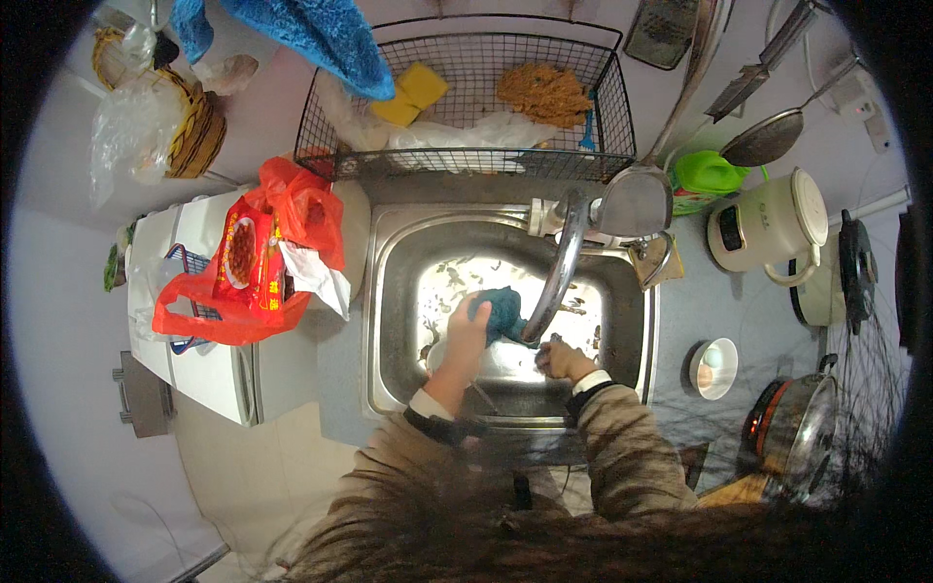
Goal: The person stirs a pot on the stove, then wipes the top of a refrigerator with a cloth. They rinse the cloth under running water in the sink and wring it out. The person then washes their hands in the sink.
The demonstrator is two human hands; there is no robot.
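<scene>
My left hand (pixel 466 337) is closed on a dark teal cloth (pixel 503 315) over the steel sink basin (pixel 397 306), just left of the curved tap spout (pixel 563 280). Below and right of the spout's end is my right hand (pixel 565 361), its fingers curled near a small dark thing; whether it holds it I cannot tell. A pale, rounded dish (pixel 437 357) shows partly beside my left wrist. Scraps resembling leaves and peel (pixel 466 273) lie scattered over the basin floor.
A red plastic bag (pixel 219 310) sits left of the sink. Behind is a black wire basket (pixel 466 162) with sponges. On the right counter stand a white bowl (pixel 732 364) holding egg-like things, a cream kettle (pixel 758 233) and a lidded pan (pixel 802 430). A ladle-like steel utensil (pixel 635 200) hangs by the tap.
</scene>
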